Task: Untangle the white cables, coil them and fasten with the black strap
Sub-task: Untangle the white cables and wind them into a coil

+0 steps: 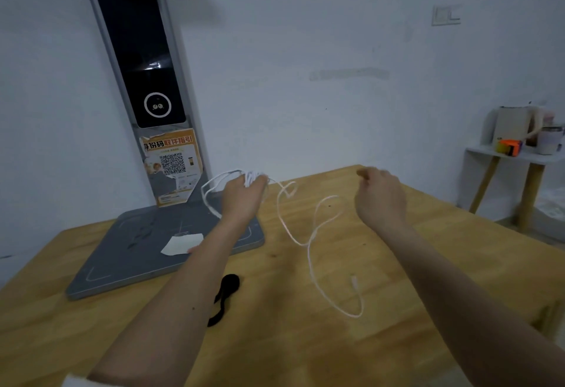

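Observation:
My left hand (243, 195) is raised over the far side of the wooden table (305, 340) and grips a bundle of white cable loops (214, 191). From that hand a loose length of white cable (308, 243) trails across the table in curves and ends in a plug (354, 281). My right hand (380, 195) hovers to the right of the cable with its fingers curled; it looks blurred, and I see no cable in it. The black strap (224, 296) lies on the table below my left forearm.
A grey scanner stand (137, 252) with a tall post and a dark screen (137, 50) occupies the table's left side; a white paper slip (182, 244) lies on its base. A small white side table (516, 157) with boxes and cups stands at the far right.

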